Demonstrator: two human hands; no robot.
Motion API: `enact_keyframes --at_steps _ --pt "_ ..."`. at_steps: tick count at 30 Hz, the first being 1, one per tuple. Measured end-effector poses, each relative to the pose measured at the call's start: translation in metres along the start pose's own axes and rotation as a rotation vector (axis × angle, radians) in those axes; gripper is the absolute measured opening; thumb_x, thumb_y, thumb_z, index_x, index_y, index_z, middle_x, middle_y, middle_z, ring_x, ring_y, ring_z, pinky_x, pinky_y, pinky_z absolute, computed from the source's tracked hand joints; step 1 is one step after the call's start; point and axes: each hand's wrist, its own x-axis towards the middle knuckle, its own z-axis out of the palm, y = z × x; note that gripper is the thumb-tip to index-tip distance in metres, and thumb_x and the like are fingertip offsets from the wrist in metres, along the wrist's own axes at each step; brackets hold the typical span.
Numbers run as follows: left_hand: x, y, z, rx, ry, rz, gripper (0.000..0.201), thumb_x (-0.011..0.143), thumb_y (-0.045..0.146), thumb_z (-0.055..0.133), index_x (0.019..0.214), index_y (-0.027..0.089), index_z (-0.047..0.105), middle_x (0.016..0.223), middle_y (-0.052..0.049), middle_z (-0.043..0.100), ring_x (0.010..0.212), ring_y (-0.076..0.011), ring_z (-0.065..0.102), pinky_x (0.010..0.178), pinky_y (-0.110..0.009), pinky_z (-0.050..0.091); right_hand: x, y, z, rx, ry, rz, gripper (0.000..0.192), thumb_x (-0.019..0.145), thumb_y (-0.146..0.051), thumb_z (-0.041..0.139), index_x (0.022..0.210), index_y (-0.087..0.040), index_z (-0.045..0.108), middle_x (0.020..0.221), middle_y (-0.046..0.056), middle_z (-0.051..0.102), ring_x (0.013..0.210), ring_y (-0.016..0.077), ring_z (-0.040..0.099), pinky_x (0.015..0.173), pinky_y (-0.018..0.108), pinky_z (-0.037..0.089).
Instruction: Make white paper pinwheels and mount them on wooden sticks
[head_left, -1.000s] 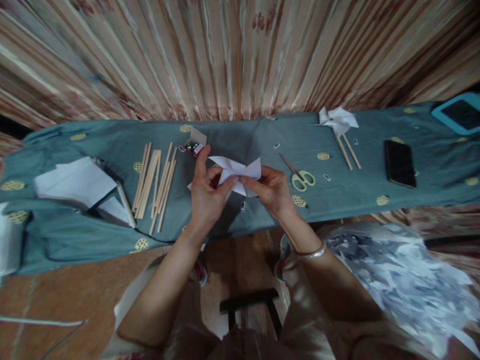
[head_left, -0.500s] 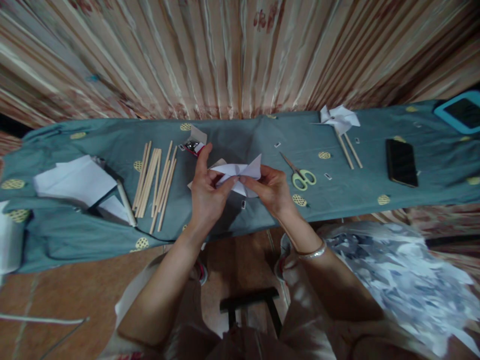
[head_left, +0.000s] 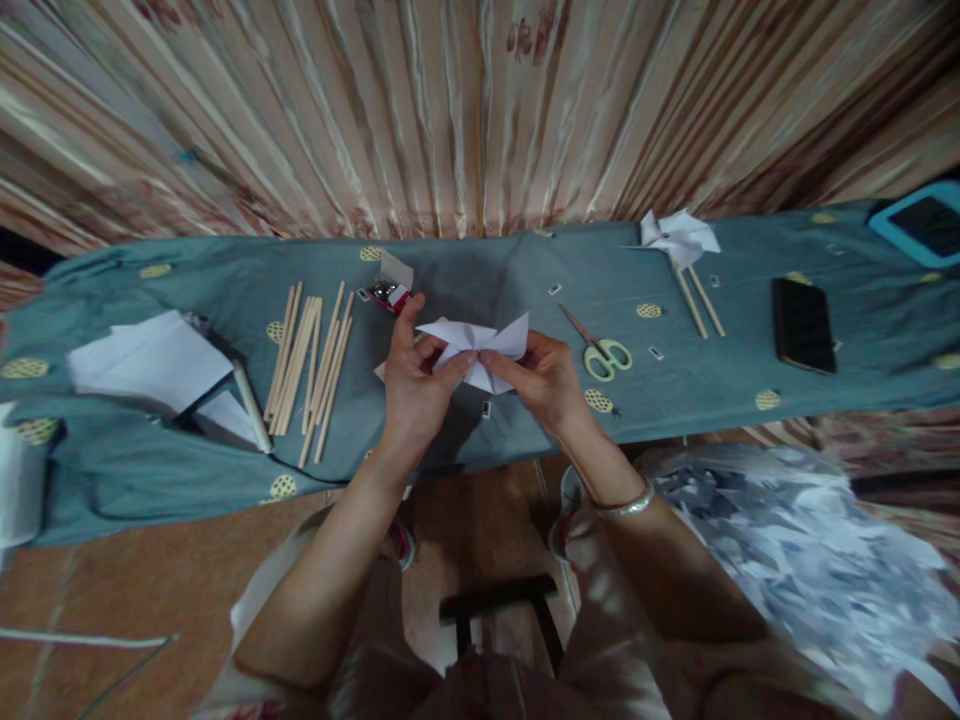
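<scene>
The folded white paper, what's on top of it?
On the folded white paper, the left hand and right hand each have a thumb near the middle. What the thumbs cover can't be seen.

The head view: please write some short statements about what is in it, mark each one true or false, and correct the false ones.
1. The left hand and the right hand both hold the paper. True.
2. The scissors and the phone lie on the cloth. True.
3. The paper is flat and unfolded. False: it is folded, with points sticking out.
4. Most sticks lie left of the left hand. True.
5. The phone lies left of the scissors. False: it lies right of them.
</scene>
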Motion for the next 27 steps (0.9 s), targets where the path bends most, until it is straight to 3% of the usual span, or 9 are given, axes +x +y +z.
enact_keyframes --at_steps 8,14,27 --pt "0.0022 -0.0066 -0.0031 -0.073 -0.019 -0.055 0.092 0.062 0.023 0.085 0.142 0.024 0.04 0.089 -0.001 0.068 0.079 -0.0194 0.069 0.068 -0.029 0.055 0.0005 0.0026 -0.0035 0.012 -0.015 0.045 0.037 0.058 -0.046 0.086 0.08 -0.019 0.075 0.074 0.001 0.074 0.063 0.0151 0.062 0.06 0.03 0.051" --pt "0.0012 -0.0032 -0.0017 -0.128 -0.017 -0.116 0.081 0.058 0.019 0.085 0.131 0.024 0.05 0.083 0.002 0.068 0.072 -0.0151 0.067 0.063 -0.024 0.054 -0.0011 0.0008 -0.0035 0.029 -0.02 0.042 0.034 0.059 -0.044 0.086 0.079 -0.019 0.075 0.076 0.001 0.075 0.065 0.016 0.064 0.062 0.03 0.052" --pt "-0.0013 -0.0004 -0.0001 -0.184 -0.034 -0.189 0.07 0.059 0.019 0.083 0.121 0.022 0.051 0.086 0.002 0.069 0.072 -0.0136 0.066 0.065 -0.025 0.053 -0.0029 -0.0041 -0.0019 0.167 -0.05 0.172 0.036 0.053 -0.041 0.091 0.076 -0.019 0.075 0.074 0.0 0.075 0.062 0.0129 0.063 0.063 0.029 0.053"
